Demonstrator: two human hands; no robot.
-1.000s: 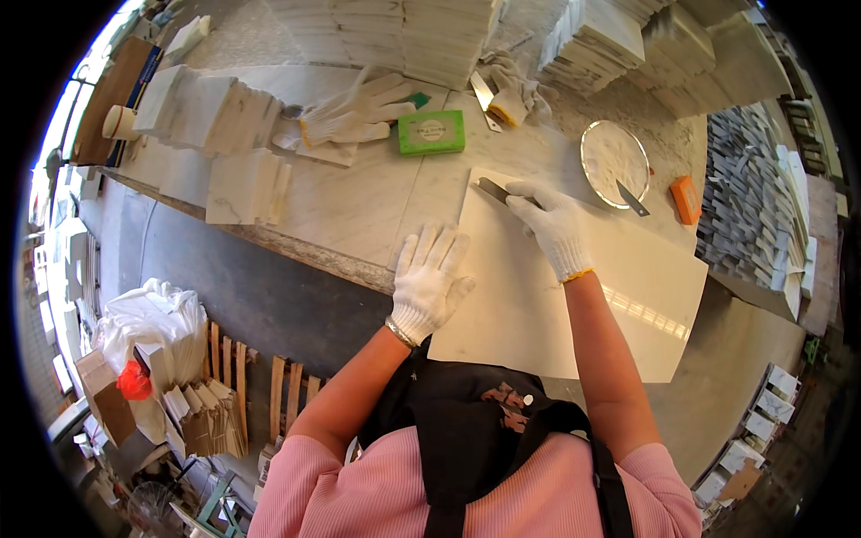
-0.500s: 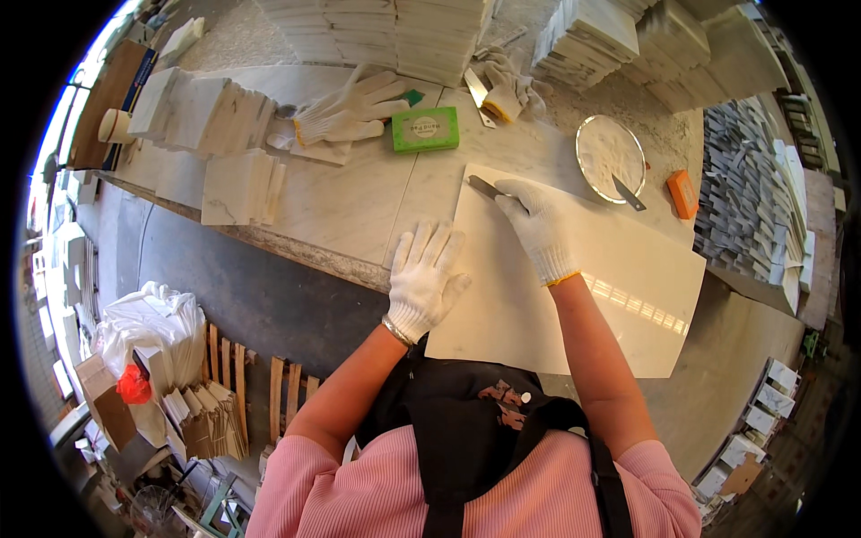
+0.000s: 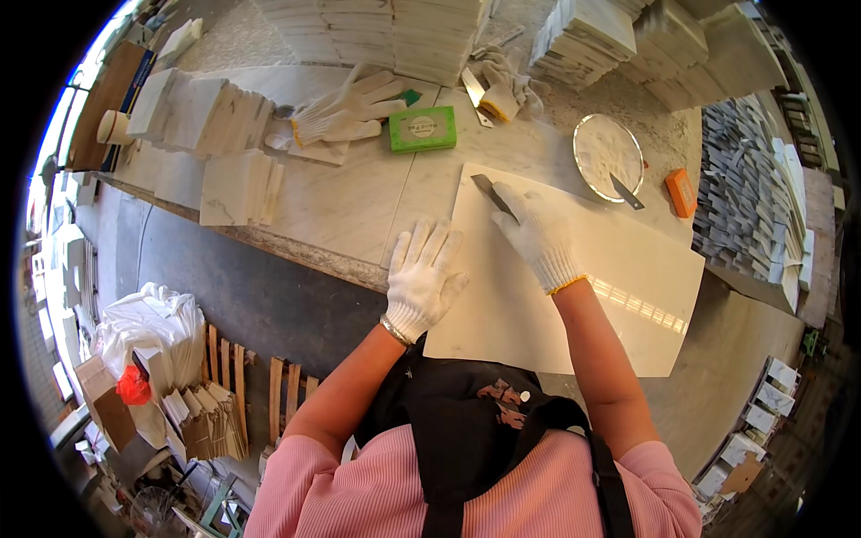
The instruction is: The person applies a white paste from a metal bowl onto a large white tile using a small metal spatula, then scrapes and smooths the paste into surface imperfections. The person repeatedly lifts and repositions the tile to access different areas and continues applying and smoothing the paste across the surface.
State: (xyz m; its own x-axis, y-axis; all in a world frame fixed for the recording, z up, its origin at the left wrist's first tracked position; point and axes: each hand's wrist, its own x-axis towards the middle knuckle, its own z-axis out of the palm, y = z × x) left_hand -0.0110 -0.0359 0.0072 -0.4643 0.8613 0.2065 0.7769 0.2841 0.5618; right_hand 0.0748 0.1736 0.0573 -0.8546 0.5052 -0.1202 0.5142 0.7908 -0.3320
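My gloved right hand (image 3: 536, 235) was clamped around a thin dark blade (image 3: 493, 196), fingers curled, the tip pointing between 10 and 11 o'clock near the slab's upper-left corner. My gloved left hand (image 3: 420, 282) lay open, palm down, at the slab's 9 o'clock edge, fingers slightly apart, thumb over its surface; I could not tell how firmly it pressed. The cream slab (image 3: 502, 296) was flat on the workbench (image 3: 350, 211), at my 1 o'clock, smooth and glossy, with a striped bright reflection (image 3: 639, 303) toward its 4 o'clock.
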